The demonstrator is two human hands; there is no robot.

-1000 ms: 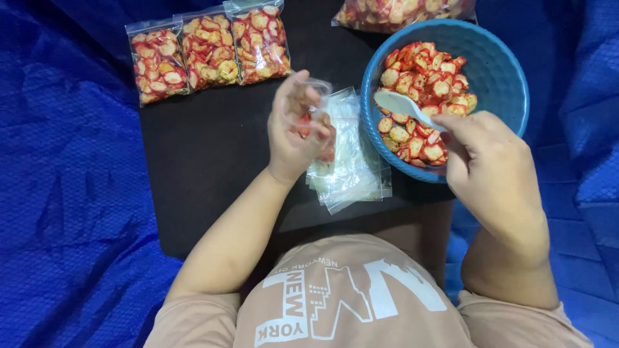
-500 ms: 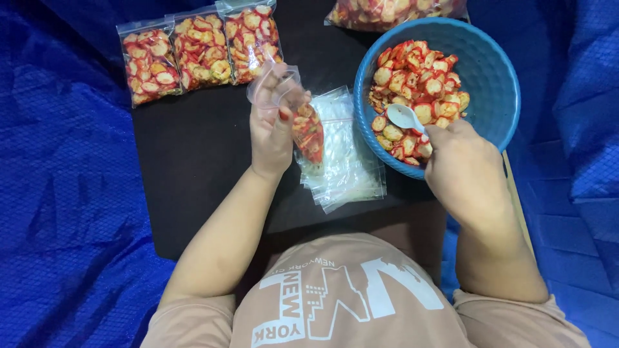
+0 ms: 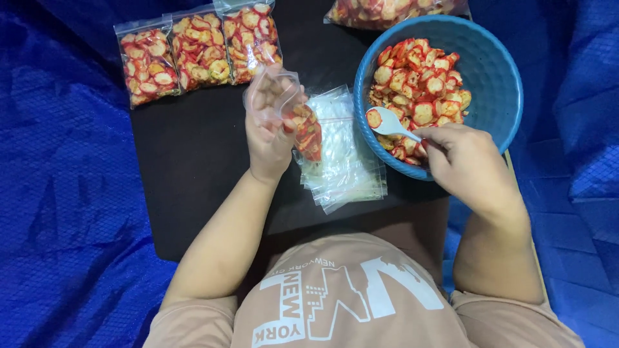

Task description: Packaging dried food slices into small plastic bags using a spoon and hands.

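1. Clear plastic bag (image 3: 293, 113), part-filled with red chips, above the black table (image 3: 193, 167): pinched in the left hand (image 3: 271, 125).
2. White spoon (image 3: 387, 122), one chip aboard, over the blue bowl (image 3: 490, 84): gripped by the closed right hand (image 3: 467, 164).
3. Empty bags (image 3: 342, 167): stacked between the hands.

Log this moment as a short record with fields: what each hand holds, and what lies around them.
left hand: holds up a small clear plastic bag, partly filled with red-edged round snack slices
right hand: grips a white plastic spoon carrying one slice at the bowl's rim
bowl: round blue plastic bowl, heaped with the same slices
spare bags: stack of empty clear plastic bags between the hands
filled bags: three packed clear bags in a row at the far left
surface: black tabletop over blue cloth
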